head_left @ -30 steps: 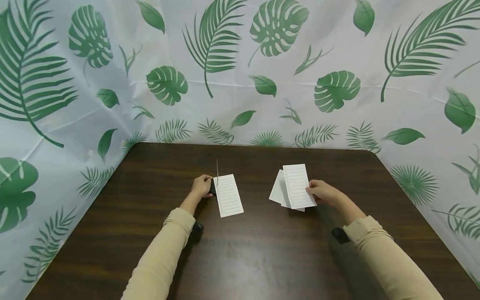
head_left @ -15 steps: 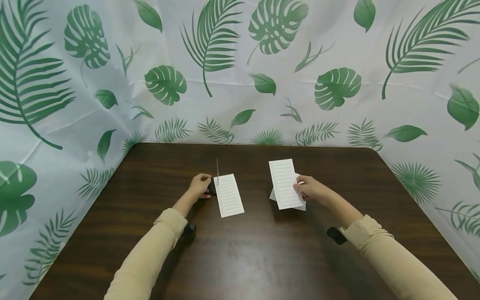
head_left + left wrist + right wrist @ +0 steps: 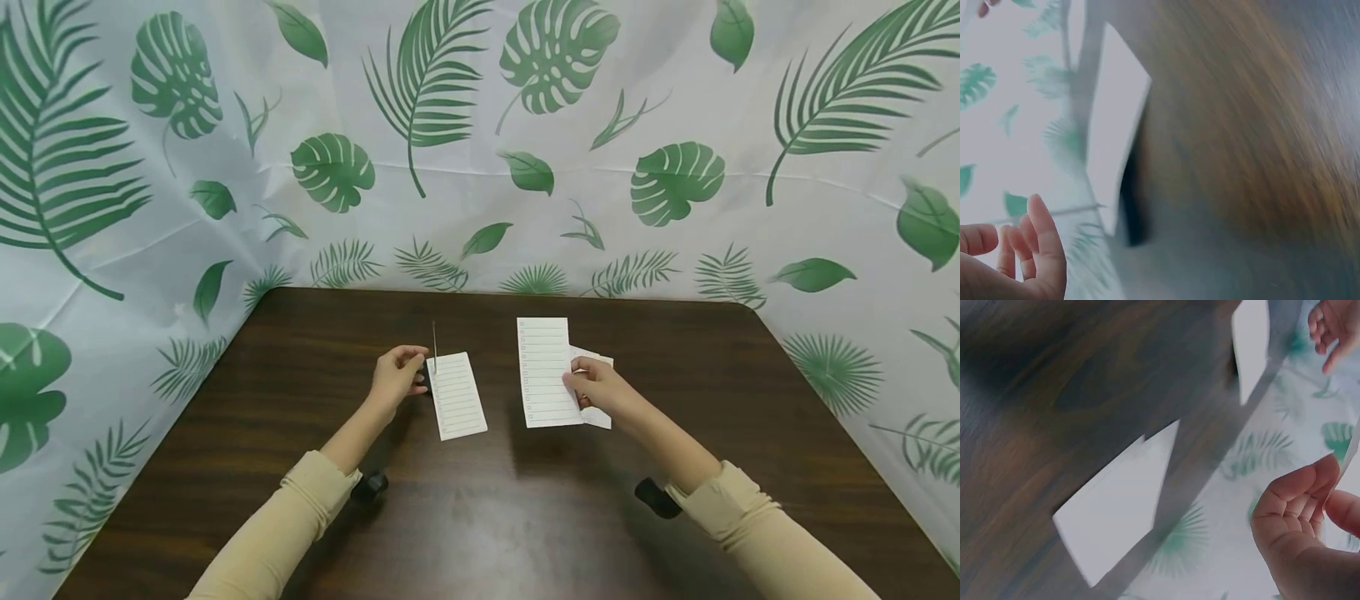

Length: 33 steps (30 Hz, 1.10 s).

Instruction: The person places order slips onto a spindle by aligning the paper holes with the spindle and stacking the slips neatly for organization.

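Note:
My right hand (image 3: pixel 603 390) pinches a white lined checklist card (image 3: pixel 543 375) between thumb and fingers, raised above the table. Beneath it and to its right, more white cards (image 3: pixel 1119 503) lie overlapping on the table. To the left, a thin upright metal spike (image 3: pixel 434 337) comes up through the upper left corner of a small stack of lined cards (image 3: pixel 459 400). A dark base (image 3: pixel 1132 209) shows under that stack. My left hand (image 3: pixel 396 379) is just left of the spike, its fingers loosely bent and holding nothing; in the left wrist view they stand apart from the base.
The dark brown wooden table (image 3: pixel 480 517) has a leaf-patterned white cloth (image 3: pixel 465 192) standing behind it and at both sides. Black wrist cameras (image 3: pixel 657 498) hang under both forearms.
My right hand has carried its card left, from over the loose cards toward the spike. The left hand has drawn back slightly from the base and its fingers have loosened.

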{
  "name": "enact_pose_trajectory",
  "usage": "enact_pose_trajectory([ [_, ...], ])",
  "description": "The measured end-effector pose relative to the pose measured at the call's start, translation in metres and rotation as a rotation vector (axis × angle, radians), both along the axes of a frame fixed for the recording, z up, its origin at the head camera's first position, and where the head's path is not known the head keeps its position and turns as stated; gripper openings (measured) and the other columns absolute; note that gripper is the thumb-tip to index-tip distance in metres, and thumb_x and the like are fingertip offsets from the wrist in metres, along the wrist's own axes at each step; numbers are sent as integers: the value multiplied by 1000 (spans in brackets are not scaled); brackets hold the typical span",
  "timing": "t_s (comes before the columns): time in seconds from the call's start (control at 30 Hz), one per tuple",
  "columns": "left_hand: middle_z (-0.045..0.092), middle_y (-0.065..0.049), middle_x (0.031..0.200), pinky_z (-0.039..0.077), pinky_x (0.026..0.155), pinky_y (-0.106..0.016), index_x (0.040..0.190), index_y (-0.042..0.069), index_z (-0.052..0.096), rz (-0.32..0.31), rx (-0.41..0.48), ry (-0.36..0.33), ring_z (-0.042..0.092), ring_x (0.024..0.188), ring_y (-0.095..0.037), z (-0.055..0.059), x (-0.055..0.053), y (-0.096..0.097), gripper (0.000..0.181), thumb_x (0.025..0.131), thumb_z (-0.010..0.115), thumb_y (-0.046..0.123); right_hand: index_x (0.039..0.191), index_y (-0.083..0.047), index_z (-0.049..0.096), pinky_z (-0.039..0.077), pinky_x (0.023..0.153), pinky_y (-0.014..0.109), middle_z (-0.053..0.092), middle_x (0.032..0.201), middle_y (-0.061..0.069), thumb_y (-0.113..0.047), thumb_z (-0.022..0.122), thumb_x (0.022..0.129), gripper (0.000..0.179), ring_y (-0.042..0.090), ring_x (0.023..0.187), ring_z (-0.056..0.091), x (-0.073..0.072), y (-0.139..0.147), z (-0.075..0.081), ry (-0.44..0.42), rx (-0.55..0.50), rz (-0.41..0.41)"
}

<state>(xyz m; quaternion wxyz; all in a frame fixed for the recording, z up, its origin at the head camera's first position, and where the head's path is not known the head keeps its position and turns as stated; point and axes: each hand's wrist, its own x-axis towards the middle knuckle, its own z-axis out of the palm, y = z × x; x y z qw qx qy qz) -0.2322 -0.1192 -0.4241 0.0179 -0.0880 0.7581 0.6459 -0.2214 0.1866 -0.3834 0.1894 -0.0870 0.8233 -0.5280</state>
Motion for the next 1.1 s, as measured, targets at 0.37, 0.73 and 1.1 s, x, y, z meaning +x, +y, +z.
enact_pose_trajectory([
  [0.37,61,-22,99,61,69,-35,115,-4,60,-242,45,125,64,84,-27,33,28,31,30,99,49,19,105,11,48,48,60,22,65,83,1,-7,45,97,19,7,68,56,20,-25,11,43,-109,36],
  [0.73,65,-18,94,62,66,-36,104,-5,63,-290,-4,173,67,76,-19,37,33,53,28,92,61,20,103,8,50,46,56,20,61,82,3,-7,47,97,17,11,68,54,21,-43,7,68,-99,48],
  [1.1,56,2,70,61,58,-30,84,-7,59,-178,89,168,56,60,-8,41,31,53,16,87,65,7,98,12,52,45,53,19,52,66,-1,-7,51,96,19,11,59,49,19,-44,-3,151,-103,133],
])
